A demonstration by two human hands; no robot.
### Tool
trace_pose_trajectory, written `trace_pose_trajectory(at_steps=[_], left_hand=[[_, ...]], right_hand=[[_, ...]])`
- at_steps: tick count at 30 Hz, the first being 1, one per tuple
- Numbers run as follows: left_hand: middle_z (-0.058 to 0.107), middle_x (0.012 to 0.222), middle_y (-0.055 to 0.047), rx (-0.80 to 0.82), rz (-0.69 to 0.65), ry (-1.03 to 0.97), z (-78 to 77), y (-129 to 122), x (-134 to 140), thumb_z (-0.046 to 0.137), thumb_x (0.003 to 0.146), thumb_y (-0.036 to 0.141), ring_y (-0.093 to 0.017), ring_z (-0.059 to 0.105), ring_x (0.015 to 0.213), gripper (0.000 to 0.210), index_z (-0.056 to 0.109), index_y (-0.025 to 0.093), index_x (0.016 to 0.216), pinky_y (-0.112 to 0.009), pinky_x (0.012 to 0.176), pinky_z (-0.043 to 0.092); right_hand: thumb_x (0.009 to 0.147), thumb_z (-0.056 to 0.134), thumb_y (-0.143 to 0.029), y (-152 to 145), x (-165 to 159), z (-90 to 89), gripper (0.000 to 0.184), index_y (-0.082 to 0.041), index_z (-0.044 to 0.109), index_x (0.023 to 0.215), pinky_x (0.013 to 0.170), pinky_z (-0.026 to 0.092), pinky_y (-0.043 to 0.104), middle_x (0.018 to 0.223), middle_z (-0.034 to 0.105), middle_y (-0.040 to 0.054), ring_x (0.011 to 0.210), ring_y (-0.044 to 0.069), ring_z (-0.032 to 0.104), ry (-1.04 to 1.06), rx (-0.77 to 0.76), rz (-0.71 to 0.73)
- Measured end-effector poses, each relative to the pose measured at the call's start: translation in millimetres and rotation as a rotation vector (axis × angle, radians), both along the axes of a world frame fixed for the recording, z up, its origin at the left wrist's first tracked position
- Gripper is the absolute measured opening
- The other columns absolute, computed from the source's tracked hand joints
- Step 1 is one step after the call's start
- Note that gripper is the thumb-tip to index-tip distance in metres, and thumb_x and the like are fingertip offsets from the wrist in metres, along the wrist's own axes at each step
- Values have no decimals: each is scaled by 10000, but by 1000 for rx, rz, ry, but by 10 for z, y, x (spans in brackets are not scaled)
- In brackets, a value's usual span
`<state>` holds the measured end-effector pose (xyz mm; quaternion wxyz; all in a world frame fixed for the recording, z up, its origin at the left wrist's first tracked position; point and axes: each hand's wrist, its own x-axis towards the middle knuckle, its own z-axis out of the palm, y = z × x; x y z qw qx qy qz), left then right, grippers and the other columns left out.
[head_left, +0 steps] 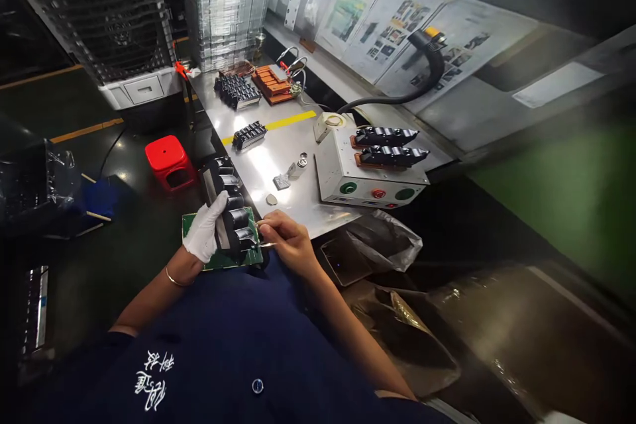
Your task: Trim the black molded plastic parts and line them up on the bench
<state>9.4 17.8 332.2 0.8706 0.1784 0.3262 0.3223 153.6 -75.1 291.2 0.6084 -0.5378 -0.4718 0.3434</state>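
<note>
My left hand, in a white glove, grips a long black part with a row of shiny curved recesses. The part is tilted over a green board or mat close to my body. At its lower right end, the bare fingers of my right hand are pinched on a thin, light metal tool. The tool's tip is at the part's edge; its exact kind is too small to tell. Past my right hand, a small round pale piece and a grey crumpled pad lie on the metal table.
A white control box with buttons carries two black parts on the right. Further back are more black parts, an orange fixture and stacked clear trays. A red stool stands left; plastic bags lie right.
</note>
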Motion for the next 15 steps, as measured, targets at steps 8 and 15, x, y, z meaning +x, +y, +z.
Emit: trace_pose_trajectory(at_steps=[8,15], left_hand=[[656,641,-7,-43,-22,125,-37,-24,32,760,716,394,-166,656,558,387,627,139,975,-319,599,581],[657,664,12,-22,22,88,-79,-39,31,811,646,411,-139,633,542,425,641,170,952,-331,637,584]], right_hand=[[853,622,-400,35,-25,102,214,-212,690,775,587,441,286,710,587,20,673,143,552,-130,33,96],[821,618,-501,73,-63,-118,302,-205,655,769,606,460,287,749,601,32,680,147,557,0,-67,-262]])
